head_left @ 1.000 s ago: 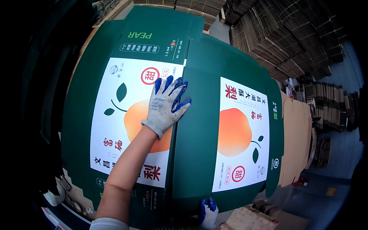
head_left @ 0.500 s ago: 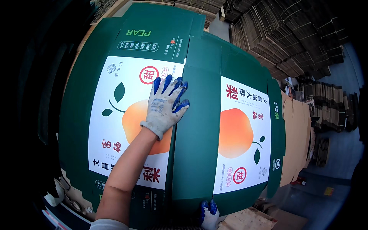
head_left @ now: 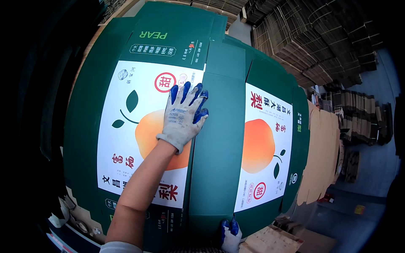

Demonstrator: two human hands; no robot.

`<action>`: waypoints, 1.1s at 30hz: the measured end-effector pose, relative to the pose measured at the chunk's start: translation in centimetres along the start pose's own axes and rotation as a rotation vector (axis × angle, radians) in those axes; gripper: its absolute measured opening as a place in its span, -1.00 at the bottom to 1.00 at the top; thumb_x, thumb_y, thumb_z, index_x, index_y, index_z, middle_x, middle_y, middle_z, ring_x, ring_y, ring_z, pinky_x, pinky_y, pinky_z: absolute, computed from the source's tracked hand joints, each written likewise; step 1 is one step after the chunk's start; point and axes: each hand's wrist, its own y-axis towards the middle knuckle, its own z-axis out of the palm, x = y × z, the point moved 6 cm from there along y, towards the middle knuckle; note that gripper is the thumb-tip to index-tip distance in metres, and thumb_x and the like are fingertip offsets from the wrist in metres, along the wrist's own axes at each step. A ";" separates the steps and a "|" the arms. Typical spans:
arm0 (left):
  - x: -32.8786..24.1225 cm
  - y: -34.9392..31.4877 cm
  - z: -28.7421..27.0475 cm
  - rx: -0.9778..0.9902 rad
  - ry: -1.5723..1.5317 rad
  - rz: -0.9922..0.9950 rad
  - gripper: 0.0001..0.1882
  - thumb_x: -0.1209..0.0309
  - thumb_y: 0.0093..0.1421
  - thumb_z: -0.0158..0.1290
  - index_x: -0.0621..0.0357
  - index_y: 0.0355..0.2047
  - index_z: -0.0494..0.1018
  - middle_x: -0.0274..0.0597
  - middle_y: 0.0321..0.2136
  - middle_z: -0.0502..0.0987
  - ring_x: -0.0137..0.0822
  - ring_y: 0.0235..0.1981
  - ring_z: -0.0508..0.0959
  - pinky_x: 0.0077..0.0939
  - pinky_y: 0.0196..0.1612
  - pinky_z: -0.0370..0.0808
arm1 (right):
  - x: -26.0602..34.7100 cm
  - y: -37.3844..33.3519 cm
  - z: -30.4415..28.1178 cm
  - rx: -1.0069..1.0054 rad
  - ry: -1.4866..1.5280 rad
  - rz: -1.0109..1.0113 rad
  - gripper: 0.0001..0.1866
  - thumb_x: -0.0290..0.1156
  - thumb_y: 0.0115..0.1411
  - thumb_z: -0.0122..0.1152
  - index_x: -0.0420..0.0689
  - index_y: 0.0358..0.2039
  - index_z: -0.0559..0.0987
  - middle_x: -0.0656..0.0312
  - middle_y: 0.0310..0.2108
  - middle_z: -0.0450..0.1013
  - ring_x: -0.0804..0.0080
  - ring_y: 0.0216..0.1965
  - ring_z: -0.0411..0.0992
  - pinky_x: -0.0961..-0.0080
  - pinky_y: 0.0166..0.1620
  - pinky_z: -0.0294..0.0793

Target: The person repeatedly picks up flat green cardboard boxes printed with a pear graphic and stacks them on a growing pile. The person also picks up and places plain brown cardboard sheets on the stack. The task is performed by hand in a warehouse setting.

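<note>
A large green printed cardboard box blank (head_left: 217, 139) with white panels and orange pears spreads before me. My left hand (head_left: 184, 116), in a grey glove with blue fingertips, lies flat on its left panel, fingers spread and thumb beside the crease. At the near edge, my right hand (head_left: 230, 237) wears a matching glove. Its blue fingertips are closed on the cardboard border below the middle strip; the rest is cut off by the lower rim. The right panel (head_left: 259, 147) tilts up along its crease, while the left panel lies flat.
Tied stacks of flat brown cardboard (head_left: 295, 38) fill the far right. More bundles (head_left: 358, 114) stand on the floor at the right. Brown sheets (head_left: 325, 152) lie just past the blank's right edge. A piece of brown board (head_left: 270, 241) is near my right hand.
The right panel of the box blank has tilted further up and leans inward, so it looks narrower. My left hand stays nearly in place, and my right hand keeps to the near edge.
</note>
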 end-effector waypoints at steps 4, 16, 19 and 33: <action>0.1 0.0 0.3 0.033 0.048 -0.007 -0.47 0.15 0.05 -0.03 -0.05 0.06 0.25 -0.23 0.14 0.16 -0.16 0.22 -0.01 -0.20 0.26 -0.20 | 0.0 -0.1 0.1 0.001 -0.008 0.000 -0.73 -0.44 0.17 0.00 -0.29 -0.13 0.41 0.30 -0.35 0.37 0.61 -0.34 0.27 0.65 -0.25 0.27; -0.2 0.0 0.6 0.025 0.072 0.018 -0.54 0.18 0.06 -0.05 -0.08 0.00 0.31 -0.30 0.11 0.21 -0.17 0.22 0.00 -0.12 0.25 -0.21 | 0.3 -0.1 0.2 0.011 -0.034 0.011 -0.71 -0.45 0.18 0.00 -0.30 -0.11 0.40 0.29 -0.33 0.37 0.60 -0.32 0.27 0.65 -0.23 0.27; -0.2 0.1 0.6 0.031 0.093 0.031 -0.56 0.17 0.07 -0.06 -0.11 -0.01 0.32 -0.35 0.11 0.22 -0.19 0.22 0.01 -0.06 0.24 -0.21 | 0.5 -0.1 0.2 0.005 -0.055 0.019 -0.71 -0.45 0.18 0.00 -0.30 -0.10 0.40 0.29 -0.33 0.37 0.60 -0.31 0.28 0.65 -0.22 0.27; 0.2 0.0 1.0 -0.006 0.145 -0.008 -0.57 0.12 0.13 -0.12 -0.17 0.02 0.31 -0.39 0.09 0.25 -0.21 0.20 0.05 -0.17 0.24 -0.15 | 2.6 -1.0 1.2 0.157 -0.141 -0.051 -0.64 -0.56 0.18 -0.12 -0.36 0.00 0.28 0.15 -0.16 0.34 0.48 -0.18 0.29 0.58 -0.08 0.27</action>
